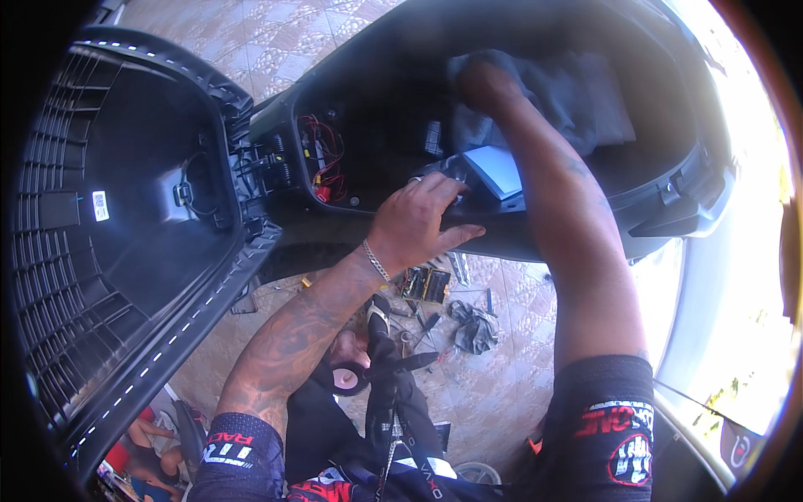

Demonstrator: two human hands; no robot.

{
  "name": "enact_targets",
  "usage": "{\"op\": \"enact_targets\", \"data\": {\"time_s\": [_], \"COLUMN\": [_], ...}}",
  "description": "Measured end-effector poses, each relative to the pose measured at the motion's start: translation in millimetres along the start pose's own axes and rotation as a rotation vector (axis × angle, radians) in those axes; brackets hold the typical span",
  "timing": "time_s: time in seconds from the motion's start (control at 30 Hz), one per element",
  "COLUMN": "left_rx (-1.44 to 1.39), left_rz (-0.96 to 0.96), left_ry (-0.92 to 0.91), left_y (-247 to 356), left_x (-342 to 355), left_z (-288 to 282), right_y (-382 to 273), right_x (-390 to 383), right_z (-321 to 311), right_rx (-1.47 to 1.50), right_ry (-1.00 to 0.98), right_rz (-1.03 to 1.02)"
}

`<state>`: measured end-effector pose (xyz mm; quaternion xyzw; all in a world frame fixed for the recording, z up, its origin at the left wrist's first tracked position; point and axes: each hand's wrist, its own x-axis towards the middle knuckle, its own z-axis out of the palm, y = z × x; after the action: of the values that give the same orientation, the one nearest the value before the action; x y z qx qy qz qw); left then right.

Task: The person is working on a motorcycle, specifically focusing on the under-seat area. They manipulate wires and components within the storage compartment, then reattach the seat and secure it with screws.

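Observation:
My left hand rests on the near rim of an open black under-seat compartment, thumb spread and fingers loosely bent, near a pale blue booklet with dark glossy material beside it. My right hand reaches deep inside, onto a crumpled grey cloth or bag, its fingers hidden in the shadow and folds. Red wires with connectors lie at the compartment's left end.
The raised seat hangs at left on a hinge. Below, on the tiled floor, lie several tools, a tool case and a crumpled dark bag. Another person shows at lower left.

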<state>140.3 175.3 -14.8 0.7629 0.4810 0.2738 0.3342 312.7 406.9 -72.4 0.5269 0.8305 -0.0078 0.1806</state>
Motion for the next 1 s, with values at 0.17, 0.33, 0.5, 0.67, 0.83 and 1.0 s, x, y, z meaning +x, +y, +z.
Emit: {"op": "enact_targets", "data": {"time_s": [0.17, 0.33, 0.5, 0.67, 0.83, 1.0], "left_rx": [-0.029, -0.326, -0.853, -0.975, -1.157, -1.171], "left_rz": [0.0, -0.157, -0.167, -0.348, -0.497, -0.542], "left_ry": [0.062, 0.204, 0.162, 0.009, -0.006, 0.007], "left_y": [-7.4, -10.4, -0.7, 26.0, 34.4, 54.3], "left_x": [-10.4, -24.1, -46.9, -97.5, -129.6, -136.5], "left_z": [-9.9, -24.7, -34.3, -27.2, -10.6, -16.0], "right_y": [4.0, 13.3, -70.1, -132.3, -164.3, -162.8], "right_x": [7.1, -75.0, -229.5, -309.7, -351.5, -369.1], "right_z": [-8.5, -95.7, -86.1, -50.5, -41.4, -46.1], "right_rx": [-0.055, 0.862, 1.825, 2.256, 2.229, 2.202], "right_ry": [-0.022, 0.156, -0.035, -0.044, 0.019, 0.098], "right_rz": [-0.062, -0.143, -0.007, 0.323, 0.469, 0.467]}}
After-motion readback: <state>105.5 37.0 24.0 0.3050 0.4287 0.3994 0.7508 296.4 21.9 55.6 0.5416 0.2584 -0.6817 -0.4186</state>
